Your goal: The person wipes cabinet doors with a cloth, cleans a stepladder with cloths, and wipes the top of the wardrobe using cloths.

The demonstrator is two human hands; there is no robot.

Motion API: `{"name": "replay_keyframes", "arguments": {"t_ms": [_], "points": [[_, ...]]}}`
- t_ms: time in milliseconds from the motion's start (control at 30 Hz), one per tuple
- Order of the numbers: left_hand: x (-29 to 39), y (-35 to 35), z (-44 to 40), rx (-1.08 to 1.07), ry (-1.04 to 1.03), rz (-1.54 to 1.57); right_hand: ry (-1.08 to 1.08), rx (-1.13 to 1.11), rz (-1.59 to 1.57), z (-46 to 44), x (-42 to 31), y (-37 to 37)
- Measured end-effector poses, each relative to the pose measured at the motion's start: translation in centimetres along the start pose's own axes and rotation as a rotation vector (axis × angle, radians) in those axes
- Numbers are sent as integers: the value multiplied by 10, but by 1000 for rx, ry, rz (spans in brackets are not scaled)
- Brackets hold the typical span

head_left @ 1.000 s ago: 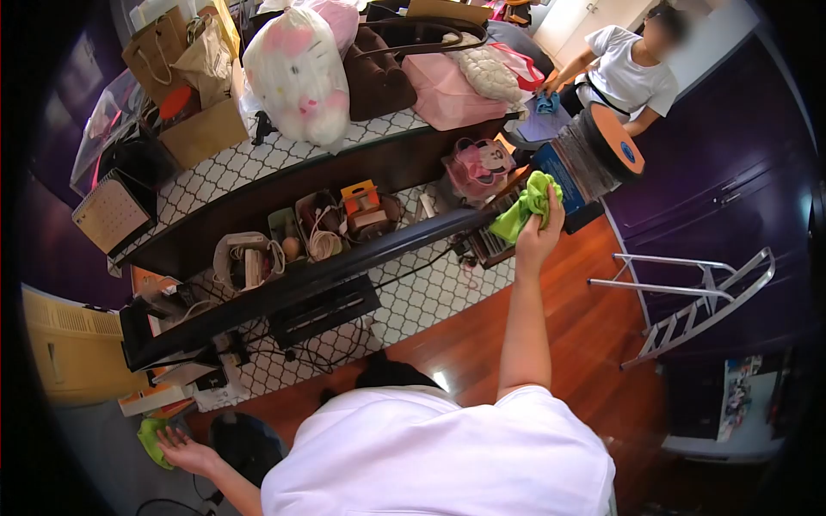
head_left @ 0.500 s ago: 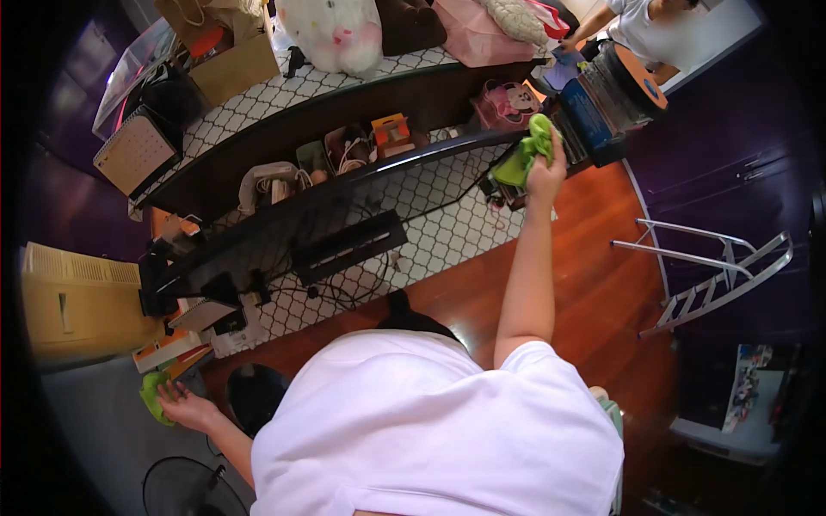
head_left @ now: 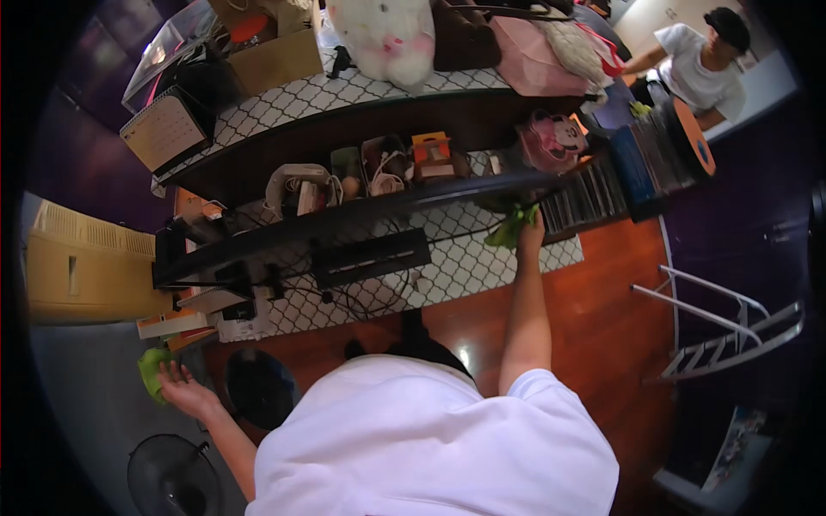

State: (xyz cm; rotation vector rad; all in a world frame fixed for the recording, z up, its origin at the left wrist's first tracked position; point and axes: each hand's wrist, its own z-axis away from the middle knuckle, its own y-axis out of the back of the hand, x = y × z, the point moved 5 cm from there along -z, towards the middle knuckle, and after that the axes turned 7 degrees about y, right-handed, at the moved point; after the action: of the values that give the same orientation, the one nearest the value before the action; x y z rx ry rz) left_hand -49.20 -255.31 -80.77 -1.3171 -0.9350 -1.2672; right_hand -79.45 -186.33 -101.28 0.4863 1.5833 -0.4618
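My right hand [head_left: 531,235] is closed on a crumpled green cloth [head_left: 509,229], with the arm stretched forward. This cloth is just below the right part of a long, dark glossy panel edge [head_left: 413,194], near a row of thin cases [head_left: 585,202]; whether it touches the panel cannot be made out. Far to the left, my left hand [head_left: 191,394] has a second green cloth [head_left: 153,375] at its fingertips. The fingers are partly bent and the thumb's grip is hidden. Under the panel lies a long black bar-shaped device [head_left: 372,261] among cables.
A shelf holds small boxes [head_left: 432,155], white cables and a pink cartoon-character bag [head_left: 551,142]. Above stand a desk calendar [head_left: 165,131] and a white plush toy [head_left: 383,39]. A stepladder [head_left: 731,331] is at right, a fan [head_left: 175,475] at lower left. Another person [head_left: 701,73] is at upper right.
My right hand has lowered its cloth from the panel's right end toward its underside, nearer my body. The left hand keeps its cloth at the far left. The view has shifted, showing more of the other person.
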Motion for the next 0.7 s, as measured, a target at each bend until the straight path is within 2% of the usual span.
{"name": "replay_keyframes", "arguments": {"t_ms": [133,233,367,567,700], "points": [[-6,-3,12,44,4,-45,-202,-21,46,3,42,-5],[-12,-3,24,84,14,-95,-214,-60,199,-2,88,-4],[-19,0,40,105,30,-166,-333,-115,242,-11,139,-7],[-32,6,61,164,58,-199,-436,-393,463,-20,192,-11],[-31,-8,75,183,48,-194,-451,-760,719,-11,225,-3]]}}
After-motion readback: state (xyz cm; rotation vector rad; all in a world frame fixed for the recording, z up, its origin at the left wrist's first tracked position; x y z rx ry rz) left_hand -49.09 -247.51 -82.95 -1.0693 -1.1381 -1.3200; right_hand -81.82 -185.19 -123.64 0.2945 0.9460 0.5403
